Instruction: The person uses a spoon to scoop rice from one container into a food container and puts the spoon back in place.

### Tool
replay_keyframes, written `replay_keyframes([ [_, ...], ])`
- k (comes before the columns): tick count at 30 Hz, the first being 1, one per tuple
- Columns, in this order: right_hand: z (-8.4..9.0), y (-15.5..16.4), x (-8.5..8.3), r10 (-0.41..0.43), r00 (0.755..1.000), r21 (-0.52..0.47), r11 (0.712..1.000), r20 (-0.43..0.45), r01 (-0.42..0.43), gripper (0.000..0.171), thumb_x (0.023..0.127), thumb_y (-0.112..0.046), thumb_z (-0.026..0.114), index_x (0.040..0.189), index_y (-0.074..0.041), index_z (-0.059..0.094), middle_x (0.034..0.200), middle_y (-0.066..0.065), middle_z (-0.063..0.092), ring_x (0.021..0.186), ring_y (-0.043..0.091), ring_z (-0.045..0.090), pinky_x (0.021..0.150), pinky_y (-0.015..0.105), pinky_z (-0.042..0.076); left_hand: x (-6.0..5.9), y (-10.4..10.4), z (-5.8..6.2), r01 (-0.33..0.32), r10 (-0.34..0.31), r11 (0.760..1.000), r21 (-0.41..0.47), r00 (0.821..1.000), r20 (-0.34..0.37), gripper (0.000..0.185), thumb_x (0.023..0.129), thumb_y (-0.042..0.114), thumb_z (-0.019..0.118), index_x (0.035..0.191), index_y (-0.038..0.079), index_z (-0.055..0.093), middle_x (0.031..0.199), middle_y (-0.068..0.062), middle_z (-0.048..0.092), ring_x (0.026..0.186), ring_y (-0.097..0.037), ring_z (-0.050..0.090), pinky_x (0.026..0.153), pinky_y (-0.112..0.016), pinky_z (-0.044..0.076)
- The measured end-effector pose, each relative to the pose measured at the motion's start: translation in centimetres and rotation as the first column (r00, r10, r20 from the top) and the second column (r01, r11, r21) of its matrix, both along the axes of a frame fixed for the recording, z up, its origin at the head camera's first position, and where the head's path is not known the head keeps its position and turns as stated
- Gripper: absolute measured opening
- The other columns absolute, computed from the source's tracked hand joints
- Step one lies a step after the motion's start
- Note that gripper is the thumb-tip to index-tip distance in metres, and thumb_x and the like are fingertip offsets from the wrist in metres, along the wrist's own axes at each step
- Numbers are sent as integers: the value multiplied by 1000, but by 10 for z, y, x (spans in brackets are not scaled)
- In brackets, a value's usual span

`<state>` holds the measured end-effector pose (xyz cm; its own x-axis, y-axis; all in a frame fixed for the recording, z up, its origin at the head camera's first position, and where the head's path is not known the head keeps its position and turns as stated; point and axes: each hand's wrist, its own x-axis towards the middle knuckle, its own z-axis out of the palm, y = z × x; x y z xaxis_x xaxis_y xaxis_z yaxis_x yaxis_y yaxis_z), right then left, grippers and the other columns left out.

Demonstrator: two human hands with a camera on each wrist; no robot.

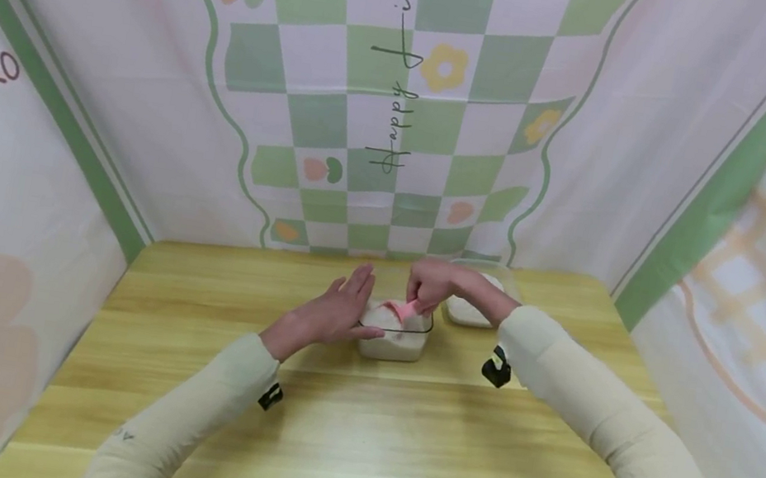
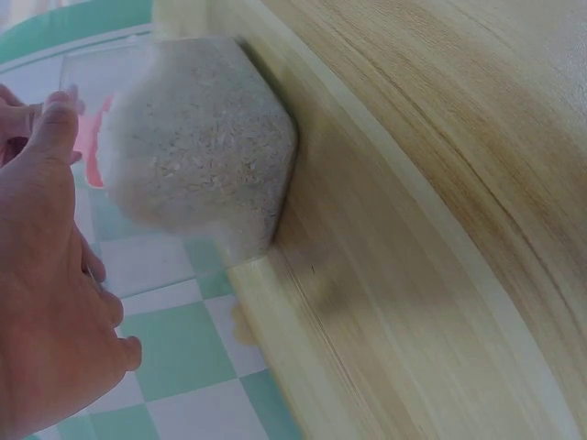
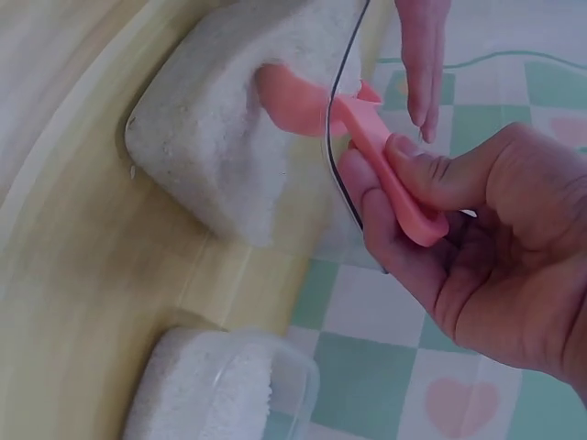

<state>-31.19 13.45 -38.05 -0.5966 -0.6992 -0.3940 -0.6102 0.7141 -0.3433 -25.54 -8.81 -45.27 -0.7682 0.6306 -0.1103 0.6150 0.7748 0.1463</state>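
A clear container (image 1: pixel 390 349) of rice stands near the back of the table, its dark-lined rim facing up. My right hand (image 1: pixel 432 284) is over its right side and grips the handle of a pink scoop (image 3: pixel 390 170). The scoop's bowl is partly sunk in the rice (image 3: pixel 220 110). At the container's left side, my left hand (image 1: pixel 339 311) has its fingers straight, the thumb along the near rim. In the left wrist view, the grains (image 2: pixel 206 137) show through the clear wall beside the left hand (image 2: pixel 55 266).
A second clear container (image 1: pixel 467 313) with white contents stands to the right, partly behind my right forearm. A printed, checkered cloth (image 1: pixel 404 109) hangs right behind the wooden table (image 1: pixel 352 435), with more cloth on both sides.
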Motion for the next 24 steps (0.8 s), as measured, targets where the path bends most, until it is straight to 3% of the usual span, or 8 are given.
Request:
replay_keyframes([
  [3, -1, 5, 1, -87, 990, -52, 994, 113, 93, 21, 82, 5, 62, 65, -2, 73, 56, -1, 70, 49, -1, 57, 55, 14, 46, 0, 1, 0, 1, -1, 1000, 3, 1000, 6, 102, 97, 67, 41, 157, -7, 5, 167, -23, -4, 156, -30, -1, 124, -52, 21],
  [9, -5, 17, 6, -201, 913, -143, 954, 355, 265, 32, 88, 9, 56, 59, -3, 55, 48, -4, 47, 48, 4, 46, 50, 16, 36, 0, 1, 0, -8, 8, 1000, 3, 1000, 20, 103, 97, 68, 41, 158, -6, 5, 167, -22, -5, 156, -29, -3, 124, -51, 19],
  [13, -8, 27, 8, -228, 877, -170, 931, 423, 324, 28, 87, 12, 50, 64, -2, 57, 53, -3, 50, 51, 4, 48, 49, 18, 30, 0, 2, 1, -7, 7, 1000, 2, 1000, 9, 103, 96, 69, 41, 157, -7, 5, 167, -23, -4, 156, -29, -2, 124, -52, 20],
  [19, -14, 39, 12, -284, 826, -217, 877, 486, 429, 19, 91, 8, 54, 92, 6, 73, 62, -1, 61, 63, 7, 65, 53, 17, 43, 2, 2, 3, -7, 6, 1000, 5, 1000, 27, 103, 97, 69, 40, 157, -7, 6, 167, -24, -2, 156, -30, -3, 124, -52, 18],
  [24, -20, 48, 14, -269, 802, -281, 838, 533, 468, 15, 93, 7, 56, 93, 9, 71, 60, -1, 59, 64, 8, 67, 53, 16, 45, 3, 3, 4, -4, 4, 1000, 3, 1000, 30, 102, 97, 68, 40, 157, -7, 6, 167, -23, -3, 156, -31, -3, 125, -52, 17],
])
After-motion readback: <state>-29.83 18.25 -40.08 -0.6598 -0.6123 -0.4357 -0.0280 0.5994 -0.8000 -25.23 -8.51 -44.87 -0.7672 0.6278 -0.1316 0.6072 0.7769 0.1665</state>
